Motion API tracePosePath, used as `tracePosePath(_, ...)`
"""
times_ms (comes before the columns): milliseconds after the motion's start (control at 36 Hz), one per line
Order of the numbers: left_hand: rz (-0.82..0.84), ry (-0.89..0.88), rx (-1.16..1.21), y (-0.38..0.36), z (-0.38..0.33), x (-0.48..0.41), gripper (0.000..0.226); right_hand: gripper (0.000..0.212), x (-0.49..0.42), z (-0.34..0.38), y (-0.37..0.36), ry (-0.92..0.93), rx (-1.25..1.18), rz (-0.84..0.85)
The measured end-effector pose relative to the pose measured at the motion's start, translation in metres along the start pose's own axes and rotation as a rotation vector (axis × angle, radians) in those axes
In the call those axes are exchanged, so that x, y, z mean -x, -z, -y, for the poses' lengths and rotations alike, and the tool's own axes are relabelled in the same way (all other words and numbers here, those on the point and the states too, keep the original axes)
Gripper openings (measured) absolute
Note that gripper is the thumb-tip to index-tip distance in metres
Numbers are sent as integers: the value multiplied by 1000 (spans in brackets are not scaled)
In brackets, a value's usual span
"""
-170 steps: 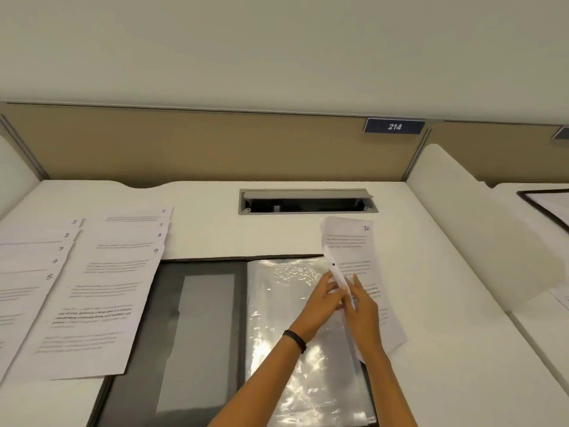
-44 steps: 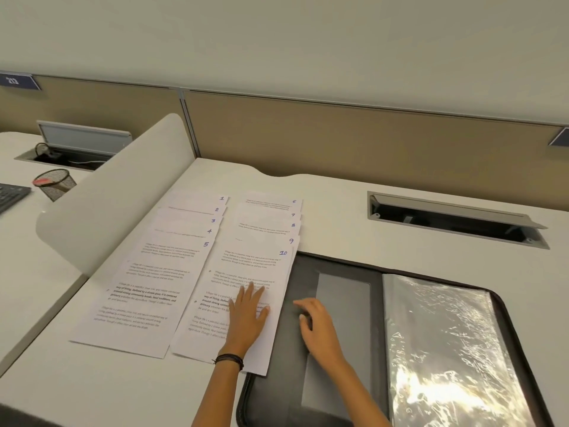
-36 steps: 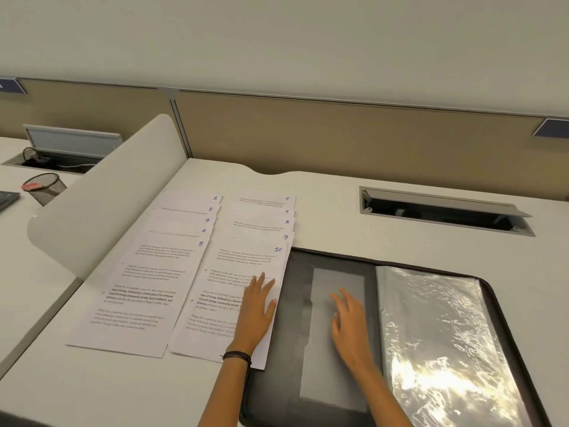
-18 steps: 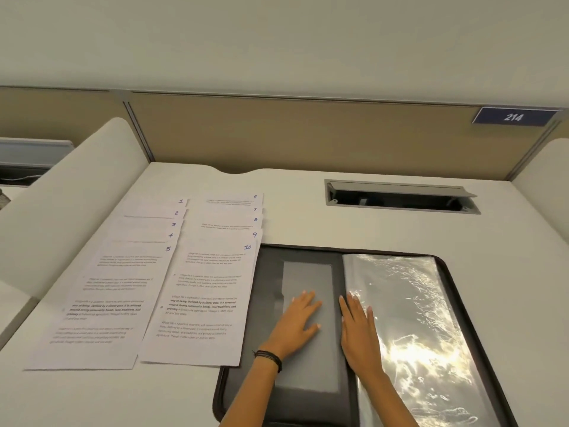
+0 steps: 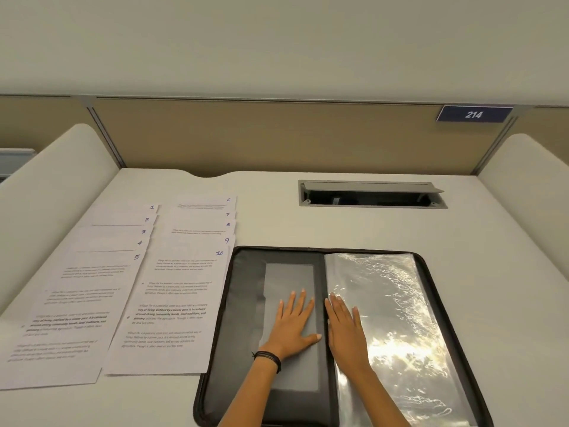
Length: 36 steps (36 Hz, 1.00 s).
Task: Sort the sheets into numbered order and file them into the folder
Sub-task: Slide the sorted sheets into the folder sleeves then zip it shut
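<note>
An open black folder lies on the white desk in front of me. Its left half is a dark inner cover with a grey pocket; its right half is a stack of shiny clear plastic sleeves. My left hand lies flat on the grey pocket, fingers straight. My right hand lies flat on the left edge of the top sleeve. Left of the folder two fanned columns of printed sheets show handwritten numbers: 1 to 5 and 6 to 10.
A grey cable hatch is set into the desk behind the folder. White curved dividers rise at the left and right. A tan partition with a "214" plate closes the back.
My left hand left the sheet numbered 10 and moved right onto the folder's grey pocket. My right hand slid right onto the plastic sleeves. My view swung right.
</note>
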<state>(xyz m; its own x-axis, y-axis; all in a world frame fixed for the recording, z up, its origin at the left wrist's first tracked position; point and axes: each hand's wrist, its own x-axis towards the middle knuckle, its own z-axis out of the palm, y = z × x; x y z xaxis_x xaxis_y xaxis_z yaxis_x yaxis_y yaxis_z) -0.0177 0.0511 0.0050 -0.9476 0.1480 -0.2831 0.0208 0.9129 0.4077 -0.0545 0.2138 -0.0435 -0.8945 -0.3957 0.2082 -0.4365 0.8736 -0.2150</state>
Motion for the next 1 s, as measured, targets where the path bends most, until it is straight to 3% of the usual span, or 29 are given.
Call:
tracePosePath(472, 42, 5, -4, -5, -55, -24, 108, 50, 6, -58, 15, -12, -61, 27)
tracePosePath(583, 83, 126, -14, 4, -72, -25, 86, 57, 5, -66, 18, 42, -177, 76)
tracePosePath(722, 208, 318, 129, 15, -111, -34, 79, 71, 0, -74, 22, 125, -325, 87)
tracePosePath(806, 228, 405, 180, 10, -135, -34, 75, 54, -3, -85, 35, 155, -492, 130)
tracePosePath(889, 235, 480, 153, 3, -149, -34, 76, 32, -7, -94, 63, -19, -728, 117)
tracePosePath(1000, 244, 536, 128, 3, -160, -39, 75, 27, -15, -122, 89, -126, -699, 11)
